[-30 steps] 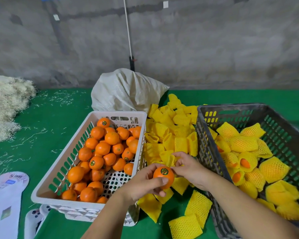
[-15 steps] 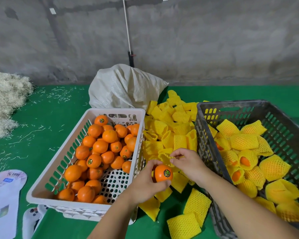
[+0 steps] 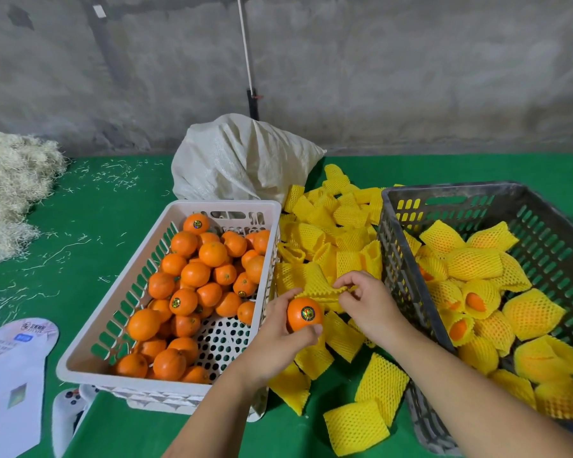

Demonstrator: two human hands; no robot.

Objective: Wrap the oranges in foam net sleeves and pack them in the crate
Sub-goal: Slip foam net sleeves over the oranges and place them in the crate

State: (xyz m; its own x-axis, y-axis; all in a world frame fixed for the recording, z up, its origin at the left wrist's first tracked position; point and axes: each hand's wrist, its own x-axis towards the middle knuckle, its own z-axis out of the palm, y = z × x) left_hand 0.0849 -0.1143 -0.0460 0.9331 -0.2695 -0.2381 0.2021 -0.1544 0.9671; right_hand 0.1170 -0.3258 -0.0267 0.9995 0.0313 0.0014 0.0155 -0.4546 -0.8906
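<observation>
My left hand [image 3: 275, 338] grips an orange [image 3: 303, 314] with a round sticker, held between the two crates. My right hand [image 3: 364, 300] pinches the edge of a flattened yellow foam net sleeve [image 3: 325, 292] just above the orange; my left fingertips touch the sleeve's other end. The white crate [image 3: 90, 352] on the left holds several bare oranges [image 3: 196, 274]. The grey crate [image 3: 391, 206] on the right holds several oranges wrapped in yellow sleeves [image 3: 473, 262]. A loose pile of empty sleeves [image 3: 331, 233] lies between the crates.
A white sack [image 3: 242, 160] stands behind the white crate. Pale straw-like shreds [image 3: 10, 183] are heaped at far left. A printed paper sheet [image 3: 10, 368] lies at lower left. More sleeves [image 3: 358, 424] lie near the front edge on the green cloth [image 3: 90, 209].
The right hand has lifted a flat sleeve from the pile and stretched it out above the orange. The left hand has kept hold of the orange, with the sticker turned toward me.
</observation>
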